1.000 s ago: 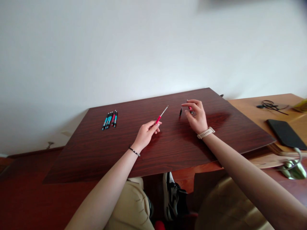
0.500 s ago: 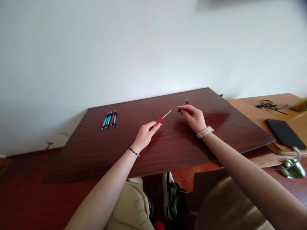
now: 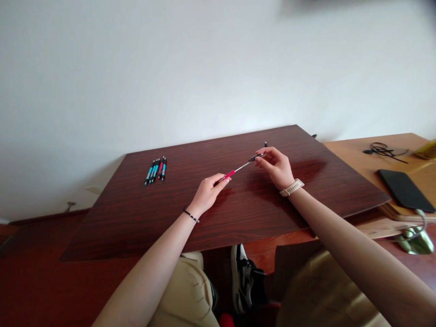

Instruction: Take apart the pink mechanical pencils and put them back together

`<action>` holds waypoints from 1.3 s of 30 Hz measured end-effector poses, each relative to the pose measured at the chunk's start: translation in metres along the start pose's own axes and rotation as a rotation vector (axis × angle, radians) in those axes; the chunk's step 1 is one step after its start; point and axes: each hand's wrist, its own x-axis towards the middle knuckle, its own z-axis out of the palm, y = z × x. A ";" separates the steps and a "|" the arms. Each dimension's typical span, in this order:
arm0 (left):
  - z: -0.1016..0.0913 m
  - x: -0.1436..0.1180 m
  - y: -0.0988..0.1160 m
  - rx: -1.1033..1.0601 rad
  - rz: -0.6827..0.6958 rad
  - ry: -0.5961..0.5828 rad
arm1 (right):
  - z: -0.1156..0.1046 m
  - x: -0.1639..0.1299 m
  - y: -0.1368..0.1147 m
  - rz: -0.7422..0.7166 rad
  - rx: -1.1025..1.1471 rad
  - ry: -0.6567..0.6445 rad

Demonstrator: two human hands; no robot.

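My left hand [image 3: 210,190] is closed round a pink pen barrel [image 3: 229,174], tilted up to the right above the table. A thin pale refill [image 3: 242,166] sticks out of its upper end. Over the tip of that refill sits the black front grip [image 3: 255,157] of the pen, pinched between the thumb and forefinger of my right hand [image 3: 274,167]. Just behind the right fingers, the black end of another pen [image 3: 266,144] shows; the rest of it is hidden.
Several blue pens [image 3: 150,173] and a pink pen [image 3: 161,169] lie in a row at the left of the dark wooden table [image 3: 136,222]. On the lighter desk at right are a black phone [image 3: 405,188] and a coiled black cable [image 3: 381,149].
My right hand has brought the black grip onto the refill tip, where before there was a gap between them. My left hand has barely moved.
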 end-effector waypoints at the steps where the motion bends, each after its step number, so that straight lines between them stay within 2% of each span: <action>1: 0.000 0.000 0.000 0.000 -0.001 -0.002 | 0.001 -0.001 -0.001 -0.009 0.006 -0.031; 4: 0.000 0.000 0.001 -0.003 -0.008 0.000 | 0.002 -0.003 -0.004 -0.032 -0.002 -0.103; 9: -0.001 0.000 0.001 0.008 -0.003 -0.002 | -0.001 -0.001 -0.003 -0.060 -0.050 0.055; 12: -0.001 0.000 0.001 0.019 0.000 0.001 | -0.002 0.000 -0.001 -0.069 -0.045 0.091; 26: 0.000 0.000 0.001 0.028 0.011 -0.005 | 0.000 -0.003 -0.004 -0.079 -0.062 -0.030; 35: 0.000 0.000 0.000 0.026 0.011 -0.006 | -0.001 -0.003 -0.002 -0.068 -0.068 -0.031; 39: 0.001 0.001 0.001 0.028 0.010 -0.010 | 0.000 -0.005 -0.003 -0.052 -0.081 -0.077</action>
